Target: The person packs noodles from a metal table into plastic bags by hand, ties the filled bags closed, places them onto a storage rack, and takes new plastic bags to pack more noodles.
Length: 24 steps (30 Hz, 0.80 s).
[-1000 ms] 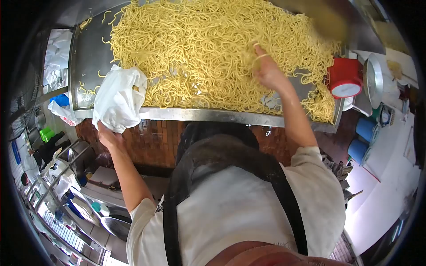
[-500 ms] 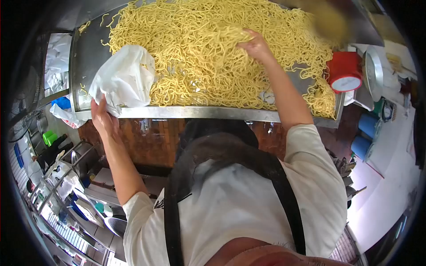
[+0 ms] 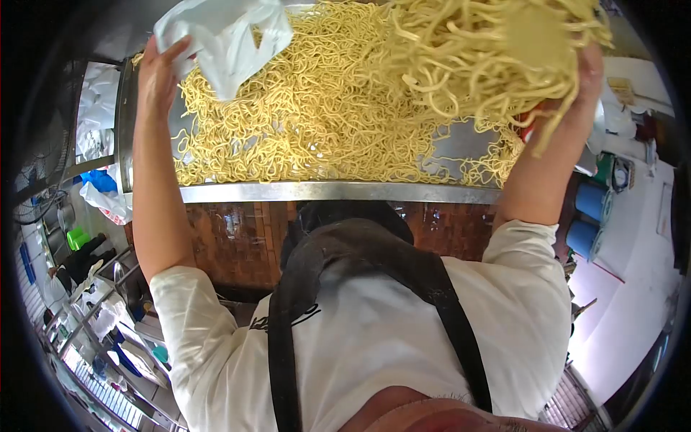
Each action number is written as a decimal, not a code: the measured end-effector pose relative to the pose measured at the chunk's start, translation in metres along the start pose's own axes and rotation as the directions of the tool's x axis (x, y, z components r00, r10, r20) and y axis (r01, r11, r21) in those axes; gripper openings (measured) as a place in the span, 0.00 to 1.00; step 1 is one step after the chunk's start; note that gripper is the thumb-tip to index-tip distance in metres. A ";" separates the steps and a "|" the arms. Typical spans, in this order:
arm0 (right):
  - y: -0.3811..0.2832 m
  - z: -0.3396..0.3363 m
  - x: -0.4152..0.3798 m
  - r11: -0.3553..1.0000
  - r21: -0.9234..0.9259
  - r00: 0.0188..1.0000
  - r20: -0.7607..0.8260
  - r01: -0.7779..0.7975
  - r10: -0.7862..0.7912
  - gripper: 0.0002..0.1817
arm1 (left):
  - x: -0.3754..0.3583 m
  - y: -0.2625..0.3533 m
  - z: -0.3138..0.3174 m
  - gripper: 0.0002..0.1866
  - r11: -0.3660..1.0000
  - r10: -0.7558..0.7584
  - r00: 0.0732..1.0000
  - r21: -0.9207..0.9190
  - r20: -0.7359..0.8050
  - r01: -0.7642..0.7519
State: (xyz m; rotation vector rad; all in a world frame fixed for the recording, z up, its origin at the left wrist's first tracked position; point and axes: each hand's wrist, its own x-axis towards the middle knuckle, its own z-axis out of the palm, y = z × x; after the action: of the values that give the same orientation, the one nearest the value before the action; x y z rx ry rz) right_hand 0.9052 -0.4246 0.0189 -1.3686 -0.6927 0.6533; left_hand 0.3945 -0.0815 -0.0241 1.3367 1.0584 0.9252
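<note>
A big pile of yellow noodles [image 3: 309,122] covers a steel tray table [image 3: 338,191] in front of me. My left hand [image 3: 155,72] is raised at the upper left and grips a white plastic bag [image 3: 227,36] held over the pile. My right hand [image 3: 586,75] is lifted at the upper right, closed on a large clump of noodles [image 3: 489,47] that hangs in strands above the tray. I wear a white shirt and a dark apron.
A red scale is mostly hidden behind my right arm. Blue cups [image 3: 586,216] stand at the right. At the left lie white and blue bags [image 3: 101,191], with shelves of utensils [image 3: 93,317] below. A brown brick wall [image 3: 237,237] sits under the tray.
My left hand has lifted the bag from the tray's front edge up over the noodles. My right hand grabbed a clump of noodles and raised it high to the right.
</note>
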 end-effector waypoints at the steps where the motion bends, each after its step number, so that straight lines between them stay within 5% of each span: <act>1: -0.011 0.000 -0.008 0.999 -0.029 1.000 0.008 0.022 -0.021 0.32 | 0.004 -0.001 0.009 0.25 1.000 0.017 0.999 0.021 0.030 -0.017; 4: -0.033 0.020 -0.038 0.995 -0.083 0.994 0.100 0.055 -0.046 0.31 | 0.007 -0.002 0.036 0.27 0.979 0.053 0.996 0.192 0.075 -0.067; 7: -0.033 0.073 -0.073 0.993 -0.114 0.950 0.312 0.009 0.027 0.31 | -0.002 -0.014 0.069 0.27 0.998 0.062 0.995 0.018 0.078 -0.063; 14: 0.121 0.203 -0.081 0.901 -0.332 0.614 0.660 -0.279 0.433 0.29 | -0.124 -0.040 0.132 0.24 0.985 -0.118 0.958 -0.089 0.262 0.146; 15: 0.121 0.221 -0.079 0.879 -0.291 0.587 0.659 -0.377 0.470 0.28 | -0.147 -0.034 0.131 0.24 0.998 -0.057 0.953 0.050 0.297 0.044; 17: 0.131 0.253 -0.071 0.905 0.083 0.767 0.565 -0.418 0.303 0.23 | -0.196 -0.025 0.121 0.23 0.971 -0.066 0.919 0.239 0.388 -0.031; 18: 0.143 0.267 -0.054 0.835 0.170 0.703 0.639 -0.523 0.311 0.21 | -0.214 -0.026 0.117 0.22 0.955 -0.128 0.893 0.295 0.431 -0.006; 21: 0.231 0.331 -0.024 0.899 0.387 0.744 0.659 -0.207 -0.112 0.16 | -0.251 -0.079 0.105 0.22 0.888 -0.089 0.925 0.449 0.370 -0.094; 22: 0.247 0.339 -0.027 0.929 0.370 0.734 0.635 -0.016 -0.240 0.15 | -0.249 -0.108 0.106 0.22 0.972 0.030 0.974 0.221 0.223 -0.080; 24: 0.206 0.334 -0.056 0.979 -0.017 0.703 0.699 0.202 -0.133 0.15 | -0.228 -0.083 0.097 0.20 0.984 -0.152 0.985 0.110 0.084 0.143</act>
State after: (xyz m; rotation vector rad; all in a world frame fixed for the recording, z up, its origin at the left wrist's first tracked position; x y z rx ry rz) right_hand 0.6100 -0.2348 -0.1658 -1.0984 -1.4587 1.0139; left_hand 0.4168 -0.3310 -0.0981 1.3533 1.1307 0.7004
